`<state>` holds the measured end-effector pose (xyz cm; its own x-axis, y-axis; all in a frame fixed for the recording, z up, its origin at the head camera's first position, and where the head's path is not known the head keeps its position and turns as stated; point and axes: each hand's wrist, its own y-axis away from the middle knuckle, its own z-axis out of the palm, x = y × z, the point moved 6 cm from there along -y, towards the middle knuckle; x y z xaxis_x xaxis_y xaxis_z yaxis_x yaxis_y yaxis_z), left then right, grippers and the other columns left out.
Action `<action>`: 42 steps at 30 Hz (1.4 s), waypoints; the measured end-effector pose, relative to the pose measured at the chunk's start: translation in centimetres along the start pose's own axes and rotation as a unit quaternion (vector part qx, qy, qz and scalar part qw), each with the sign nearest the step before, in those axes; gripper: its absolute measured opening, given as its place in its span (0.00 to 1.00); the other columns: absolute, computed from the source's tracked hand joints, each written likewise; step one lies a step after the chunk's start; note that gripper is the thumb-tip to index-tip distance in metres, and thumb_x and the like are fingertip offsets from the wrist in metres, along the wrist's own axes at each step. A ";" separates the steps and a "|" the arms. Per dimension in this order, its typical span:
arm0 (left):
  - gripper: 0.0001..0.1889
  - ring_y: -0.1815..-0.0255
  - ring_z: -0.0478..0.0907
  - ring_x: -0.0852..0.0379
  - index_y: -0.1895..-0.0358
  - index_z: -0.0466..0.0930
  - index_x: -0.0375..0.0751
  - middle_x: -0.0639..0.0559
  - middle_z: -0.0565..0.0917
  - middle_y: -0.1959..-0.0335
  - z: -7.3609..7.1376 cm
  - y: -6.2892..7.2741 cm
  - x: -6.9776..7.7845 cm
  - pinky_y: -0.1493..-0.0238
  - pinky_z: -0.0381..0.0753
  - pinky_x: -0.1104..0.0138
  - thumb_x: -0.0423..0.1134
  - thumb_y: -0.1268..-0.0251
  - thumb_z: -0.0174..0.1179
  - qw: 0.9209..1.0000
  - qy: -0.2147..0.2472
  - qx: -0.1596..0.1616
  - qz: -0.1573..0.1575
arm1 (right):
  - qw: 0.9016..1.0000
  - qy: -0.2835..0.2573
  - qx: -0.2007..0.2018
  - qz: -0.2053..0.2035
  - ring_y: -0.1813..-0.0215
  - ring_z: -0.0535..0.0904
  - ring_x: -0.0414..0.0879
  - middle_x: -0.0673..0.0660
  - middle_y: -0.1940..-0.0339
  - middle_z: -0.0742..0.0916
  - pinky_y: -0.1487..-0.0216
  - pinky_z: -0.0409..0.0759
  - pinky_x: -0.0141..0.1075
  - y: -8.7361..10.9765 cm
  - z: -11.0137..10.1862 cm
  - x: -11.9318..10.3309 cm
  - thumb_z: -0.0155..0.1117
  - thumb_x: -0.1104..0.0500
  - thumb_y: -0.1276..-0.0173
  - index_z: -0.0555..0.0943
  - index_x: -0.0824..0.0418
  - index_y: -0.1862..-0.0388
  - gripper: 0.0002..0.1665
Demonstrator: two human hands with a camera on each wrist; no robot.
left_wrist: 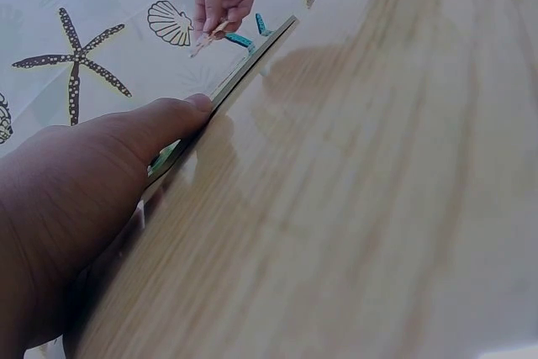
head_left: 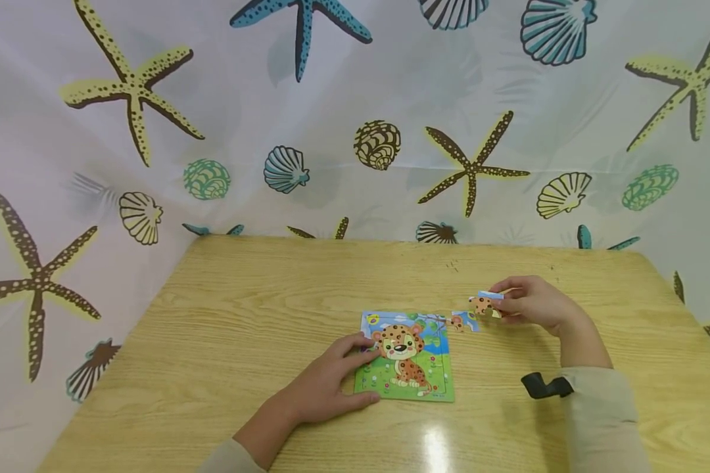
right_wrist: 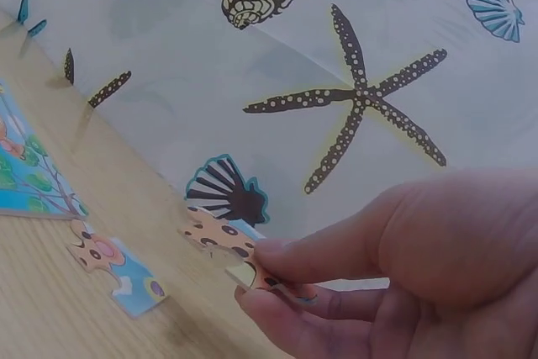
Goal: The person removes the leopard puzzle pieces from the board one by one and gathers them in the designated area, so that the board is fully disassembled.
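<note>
The right hand (head_left: 535, 303) pinches an orange, black-spotted puzzle piece (head_left: 484, 306), possibly over another, since fingers hide part. On the pale wooden table (head_left: 272, 282), 1 blue-and-orange piece (head_left: 465, 320) lies between it and the square, green-and-blue leopard puzzle (head_left: 407, 361). The left hand (head_left: 328, 378), fingers spread, rests on the puzzle's left edge. Behind hangs white starfish-print cloth (head_left: 331, 98).

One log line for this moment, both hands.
left hand: touches animal puzzle at left edge | right hand: holds spotted piece above table | loose piece: on table, right of puzzle
</note>
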<state>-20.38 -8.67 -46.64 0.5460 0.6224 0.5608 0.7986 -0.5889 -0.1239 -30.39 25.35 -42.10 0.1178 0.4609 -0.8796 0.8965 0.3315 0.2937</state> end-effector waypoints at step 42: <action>0.36 0.22 0.58 0.48 0.28 0.71 0.51 0.52 0.65 0.26 0.0 -0.2 0.1 0.25 0.64 0.47 0.62 0.36 0.63 1.000 0.006 -0.002 -0.009 | 0.982 0.149 0.098 0.064 0.62 0.78 0.46 0.58 0.62 0.86 0.64 0.78 0.34 -0.1 -1.4 2.2 0.78 0.61 0.44 0.84 0.70 0.52 0.22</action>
<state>-20.51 -8.53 -46.55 0.5284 0.6270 0.5725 0.8072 -0.5800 -0.1097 -30.83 27.52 -43.51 0.1312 0.7190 -0.6825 0.9509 0.1033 0.2916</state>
